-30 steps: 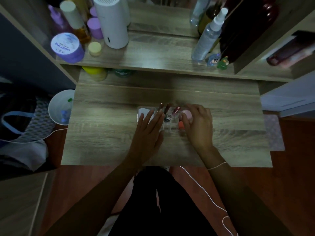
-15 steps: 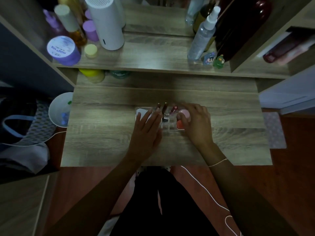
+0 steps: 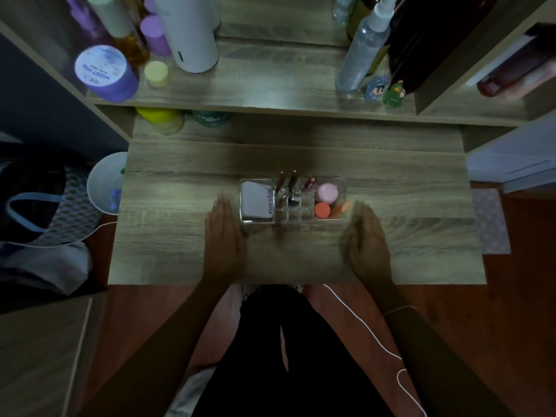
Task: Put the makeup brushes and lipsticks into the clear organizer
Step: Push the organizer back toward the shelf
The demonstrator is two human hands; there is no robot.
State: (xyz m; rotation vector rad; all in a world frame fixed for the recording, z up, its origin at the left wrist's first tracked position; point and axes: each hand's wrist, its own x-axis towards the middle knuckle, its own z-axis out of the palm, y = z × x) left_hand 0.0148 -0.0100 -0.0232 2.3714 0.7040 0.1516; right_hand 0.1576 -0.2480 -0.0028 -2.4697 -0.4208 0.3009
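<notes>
We see both grips open, empty: left hand (image 3: 224,233) at 9 o'clock of clear organizer (image 3: 341,183), right hand (image 3: 368,240) at 3. Careless nudge risks toppling upright lipsticks (image 3: 293,183).

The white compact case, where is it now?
In the head view, the white compact case lies in the leftmost compartment of the clear organizer, just beyond the left hand.

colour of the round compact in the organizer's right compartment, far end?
Pale pink compact, beside an orange one, in the clear organizer; head view.
</notes>
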